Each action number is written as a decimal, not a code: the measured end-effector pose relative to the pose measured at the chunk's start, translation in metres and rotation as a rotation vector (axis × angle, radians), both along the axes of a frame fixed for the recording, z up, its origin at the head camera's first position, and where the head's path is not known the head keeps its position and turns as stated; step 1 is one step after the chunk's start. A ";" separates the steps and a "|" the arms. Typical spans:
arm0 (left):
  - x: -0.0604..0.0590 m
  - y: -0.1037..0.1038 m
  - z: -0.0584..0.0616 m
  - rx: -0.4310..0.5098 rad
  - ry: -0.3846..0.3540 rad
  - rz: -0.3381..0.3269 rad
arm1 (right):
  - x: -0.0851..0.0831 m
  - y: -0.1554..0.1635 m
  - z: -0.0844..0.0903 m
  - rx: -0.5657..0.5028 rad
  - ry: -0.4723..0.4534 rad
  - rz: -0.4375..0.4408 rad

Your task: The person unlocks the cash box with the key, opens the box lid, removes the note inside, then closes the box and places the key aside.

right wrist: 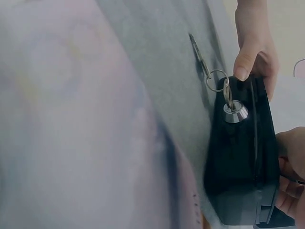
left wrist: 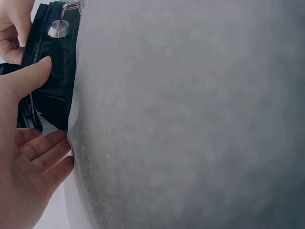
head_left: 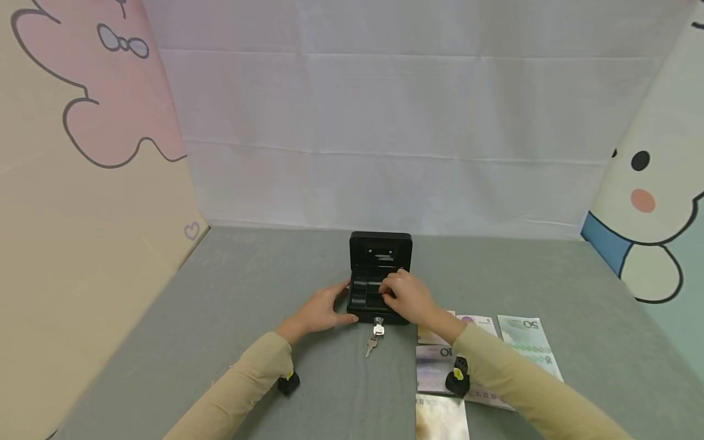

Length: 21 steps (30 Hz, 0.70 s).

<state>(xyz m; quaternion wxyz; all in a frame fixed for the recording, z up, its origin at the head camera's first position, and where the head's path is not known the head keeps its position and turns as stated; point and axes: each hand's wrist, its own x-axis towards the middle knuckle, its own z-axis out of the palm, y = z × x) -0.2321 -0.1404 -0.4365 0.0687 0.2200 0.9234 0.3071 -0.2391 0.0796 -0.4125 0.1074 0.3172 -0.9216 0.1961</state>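
At the centre of the head view a small black cash box (head_left: 379, 278) stands on the grey desk (head_left: 220, 318) with its lid already raised and upright at the back — so the unlocking and opening look done; a key (head_left: 378, 327) sits in the front lock, with a second key (head_left: 371, 346) hanging from its ring onto the desk. The left hand (head_left: 321, 310) steadies the box's left side, thumb on the front edge and fingers fairly straight against the wall; the right hand (head_left: 407, 296) reaches down into the tray from the right with fingers curled, though whether they pinch anything I cannot tell. The banknotes (head_left: 522, 336) lie spread at the lower right of the frame, just beside the right sleeve and apart from the box; judging by that, none is inside yet — filling, closing and locking seem left.
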 end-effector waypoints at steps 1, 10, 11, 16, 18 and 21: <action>0.000 0.000 0.000 -0.001 0.000 -0.001 | 0.000 0.000 -0.001 0.003 -0.005 -0.003; -0.001 0.001 -0.003 0.007 0.014 -0.004 | 0.000 0.000 -0.005 -0.004 -0.002 -0.015; -0.002 0.001 -0.004 0.007 0.017 -0.006 | 0.000 0.000 -0.006 -0.006 -0.003 -0.014; -0.002 0.001 -0.003 -0.001 0.012 -0.009 | 0.001 0.000 -0.006 -0.020 -0.018 -0.026; -0.002 0.000 -0.003 0.000 0.010 -0.006 | 0.000 -0.001 -0.006 -0.029 -0.022 -0.031; -0.001 0.000 -0.002 0.007 0.012 -0.004 | -0.002 -0.001 -0.007 -0.040 -0.023 -0.029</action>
